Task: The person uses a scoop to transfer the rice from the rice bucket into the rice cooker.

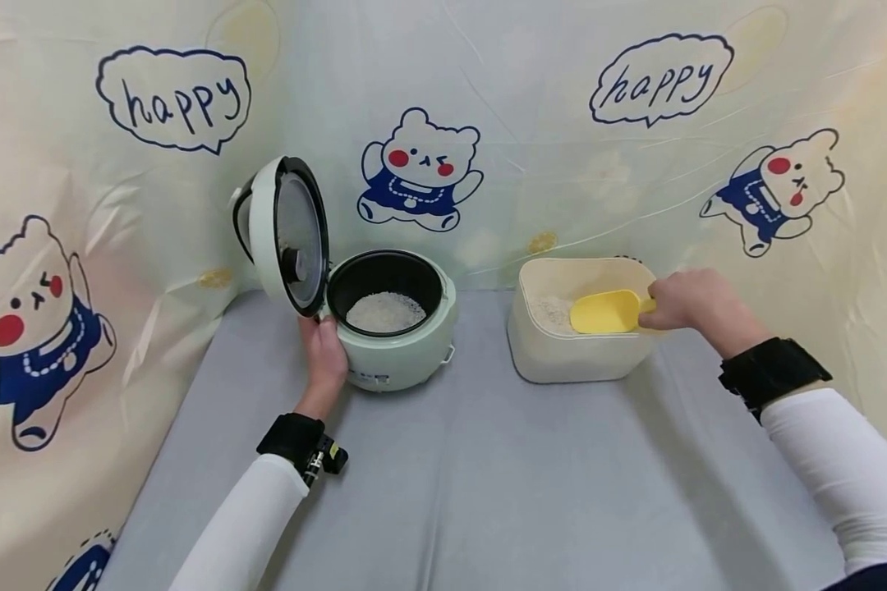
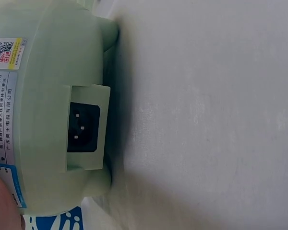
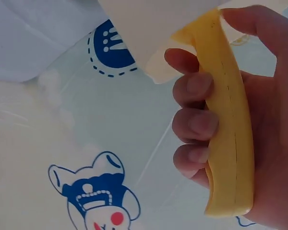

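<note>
In the head view, a pale green rice cooker (image 1: 402, 359) stands with its lid (image 1: 266, 230) raised at the left and white rice (image 1: 386, 313) in its dark inner pot. My left hand (image 1: 324, 353) rests against the cooker's left side, below the lid, its fingers extended upward and their tips partly hidden. The cooker's body (image 2: 53, 96) fills the left of the left wrist view. Gripped by its handle in my right hand (image 1: 691, 302) is a yellow scoop (image 1: 604, 312). Its bowl lies inside a cream rice bin (image 1: 569, 359), over the rice (image 1: 552, 314) there. Fingers (image 3: 197, 122) curl round the handle (image 3: 230, 139).
Grey cloth covers the table (image 1: 517, 476), and both containers stand near its back edge. A printed curtain (image 1: 532, 180) hangs right behind them. The cooker's power socket (image 2: 84, 127) faces the left wrist camera with no cord plugged in.
</note>
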A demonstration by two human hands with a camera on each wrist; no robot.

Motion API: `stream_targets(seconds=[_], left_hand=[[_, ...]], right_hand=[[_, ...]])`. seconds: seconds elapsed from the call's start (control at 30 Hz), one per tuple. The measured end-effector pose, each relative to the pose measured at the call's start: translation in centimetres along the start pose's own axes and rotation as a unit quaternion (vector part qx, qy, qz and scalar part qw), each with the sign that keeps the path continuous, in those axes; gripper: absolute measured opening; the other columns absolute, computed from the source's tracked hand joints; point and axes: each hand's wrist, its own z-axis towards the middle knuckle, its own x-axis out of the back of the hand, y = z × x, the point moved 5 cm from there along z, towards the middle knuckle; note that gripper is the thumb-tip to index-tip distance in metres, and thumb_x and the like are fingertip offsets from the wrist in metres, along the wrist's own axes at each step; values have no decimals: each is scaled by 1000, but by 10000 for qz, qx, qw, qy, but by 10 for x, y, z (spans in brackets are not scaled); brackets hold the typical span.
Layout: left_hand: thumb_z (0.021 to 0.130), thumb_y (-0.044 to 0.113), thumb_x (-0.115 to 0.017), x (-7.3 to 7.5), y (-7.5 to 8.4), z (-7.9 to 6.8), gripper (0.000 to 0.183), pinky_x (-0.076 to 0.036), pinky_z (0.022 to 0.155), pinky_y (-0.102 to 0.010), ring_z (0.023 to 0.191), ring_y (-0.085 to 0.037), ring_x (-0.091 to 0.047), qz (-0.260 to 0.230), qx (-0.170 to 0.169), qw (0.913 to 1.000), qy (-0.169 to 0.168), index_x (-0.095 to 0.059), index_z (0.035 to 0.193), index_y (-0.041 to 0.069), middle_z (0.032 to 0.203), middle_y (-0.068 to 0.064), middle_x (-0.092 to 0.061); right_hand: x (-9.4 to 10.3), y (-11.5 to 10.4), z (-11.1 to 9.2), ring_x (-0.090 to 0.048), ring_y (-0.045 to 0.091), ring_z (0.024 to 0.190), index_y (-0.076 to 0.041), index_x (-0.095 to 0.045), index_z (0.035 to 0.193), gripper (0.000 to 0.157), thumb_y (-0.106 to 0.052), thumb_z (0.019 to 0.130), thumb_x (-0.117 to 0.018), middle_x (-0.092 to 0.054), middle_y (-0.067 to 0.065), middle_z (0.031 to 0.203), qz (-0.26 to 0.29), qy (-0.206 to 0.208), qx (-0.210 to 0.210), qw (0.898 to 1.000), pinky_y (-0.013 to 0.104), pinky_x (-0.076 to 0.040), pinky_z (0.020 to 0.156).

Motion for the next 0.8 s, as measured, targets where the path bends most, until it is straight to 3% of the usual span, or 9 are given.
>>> stream_targets(seconds=[0.1, 0.23, 0.4, 0.5, 0.8], left_hand=[[90, 6, -34, 0, -3, -1, 58, -25, 111, -36, 130, -14, -35, 81, 4, 10000, 23, -34, 148, 4, 148, -8, -40], [90, 4, -34, -1, 1, -2, 57, -25, 111, -37, 130, -16, -35, 38, -54, 10000, 47, -34, 148, 2, 148, -11, -40], [90, 1, -33, -1, 24, -7, 56, -25, 111, -38, 129, -20, -35, 6, -14, 10000, 5, -34, 146, -4, 146, -18, -40], [91, 1, -34, -1, 32, -10, 55, -26, 111, -38, 129, -20, -35, 39, 63, 10000, 8, -34, 145, -6, 146, -19, -40], [90, -1, -34, 0, 33, -11, 55, -25, 111, -40, 129, -21, -36, -24, -14, 10000, 62, -35, 144, -7, 145, -20, -41]], right_hand=[[4, -2, -2, -45, 22, 59, -10, -60, 78, 12, -21, 78, -64, -42, 4, 62, -217, 87, 38, 9997, 32, -32, 55], [7, -4, -2, -45, 24, 59, -9, -60, 75, 12, -13, 76, -70, -45, 6, 63, -541, 399, 29, 9977, 33, -36, 56], [0, -5, 3, -47, 25, 60, -8, -62, 79, 9, -7, 77, -71, -50, 8, 65, -845, 509, -8, 9951, 33, -40, 57], [-7, -8, 6, -47, 26, 60, -7, -63, 81, 9, -8, 78, -72, -51, 9, 66, -828, 480, 59, 9954, 33, -41, 57], [-19, -13, 16, -46, 23, 59, -10, -62, 76, 5, -8, 77, -67, -49, 5, 63, -330, 451, 74, 9984, 32, -36, 53]])
